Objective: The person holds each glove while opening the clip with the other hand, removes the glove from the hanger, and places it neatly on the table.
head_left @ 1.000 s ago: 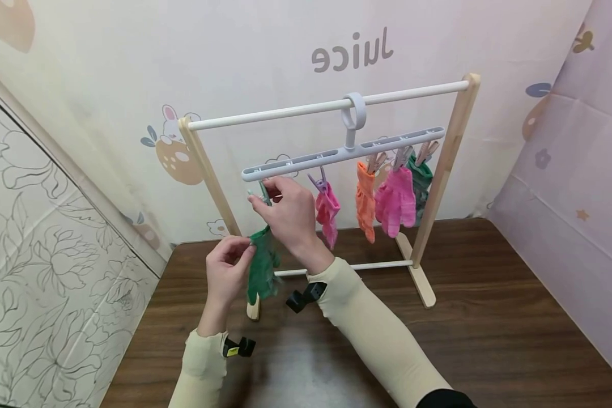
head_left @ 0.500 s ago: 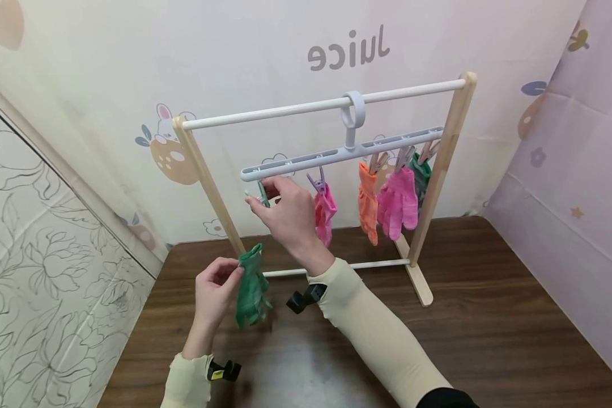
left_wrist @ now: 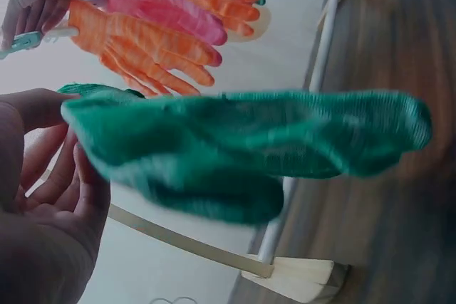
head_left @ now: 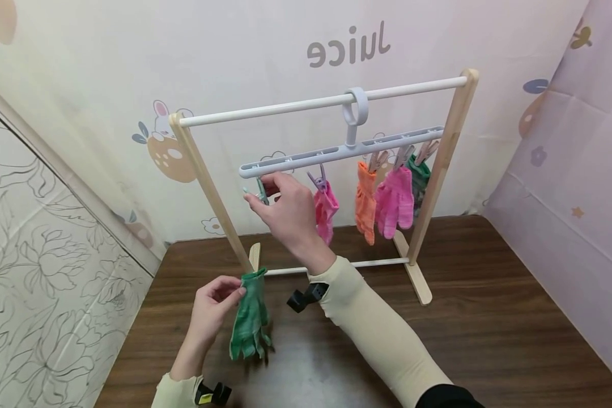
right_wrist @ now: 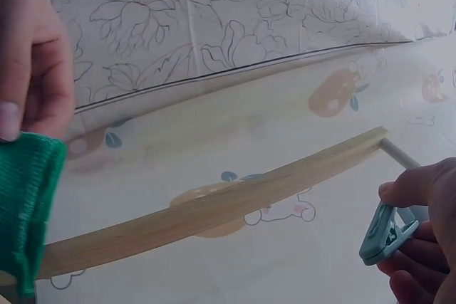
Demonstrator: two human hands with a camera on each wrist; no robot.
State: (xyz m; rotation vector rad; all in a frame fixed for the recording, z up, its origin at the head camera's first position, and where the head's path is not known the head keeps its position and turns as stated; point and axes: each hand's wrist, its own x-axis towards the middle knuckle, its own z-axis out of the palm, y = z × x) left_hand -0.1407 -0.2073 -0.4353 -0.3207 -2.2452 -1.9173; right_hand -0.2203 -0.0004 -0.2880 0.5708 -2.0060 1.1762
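Observation:
My left hand (head_left: pixel 213 309) pinches the cuff of a green glove (head_left: pixel 251 320), which hangs fingers-down in front of the rack's left foot. In the left wrist view the same glove (left_wrist: pixel 235 140) stretches away from the thumb and fingertips. Under the left end of a grey clip hanger (head_left: pixel 298 161), my right hand (head_left: pixel 292 212) grips a mint-green clothespin (right_wrist: pixel 388 236) with nothing in its jaws. An orange glove (left_wrist: pixel 135 40) hangs near that hand in the left wrist view; in the head view the right hand hides it.
The hanger hooks over the white rod (head_left: pixel 265 111) of a wooden rack (head_left: pixel 209 192) on a brown table (head_left: pixel 438 351). Farther right hang a pink glove (head_left: pixel 325 209), an orange glove (head_left: pixel 365 204), a larger pink one (head_left: pixel 395 201) and a green one (head_left: pixel 419 178). Patterned curtains stand behind.
The green glove has come away from the clothespin. My left hand has carried it down and toward me, while the right hand stays on the clothespin.

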